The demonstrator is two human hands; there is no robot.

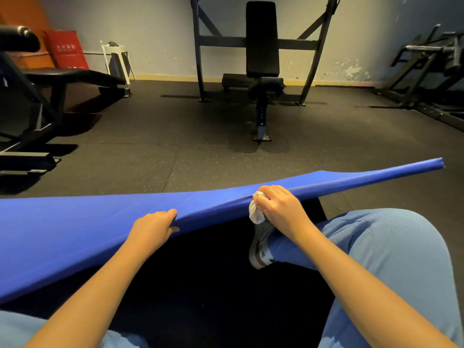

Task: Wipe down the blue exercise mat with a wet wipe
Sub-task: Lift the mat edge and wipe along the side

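The blue exercise mat [75, 229] stretches across the view, its near edge lifted off the floor and its far right corner [437, 164] raised. My left hand [153, 228] grips that lifted edge, fingers on top and thumb underneath. My right hand [278, 207] holds a crumpled white wet wipe [256, 213] pinched against the same edge, a little to the right of the left hand. The mat's underside is hidden in shadow.
My legs in light blue trousers [391, 259] and a grey shoe [259, 244] lie under the mat's right part. A black adjustable bench [262, 71] in a rack stands ahead, another bench [50, 79] at left, a machine frame [431, 66] at right. Dark rubber floor [150, 151] lies between.
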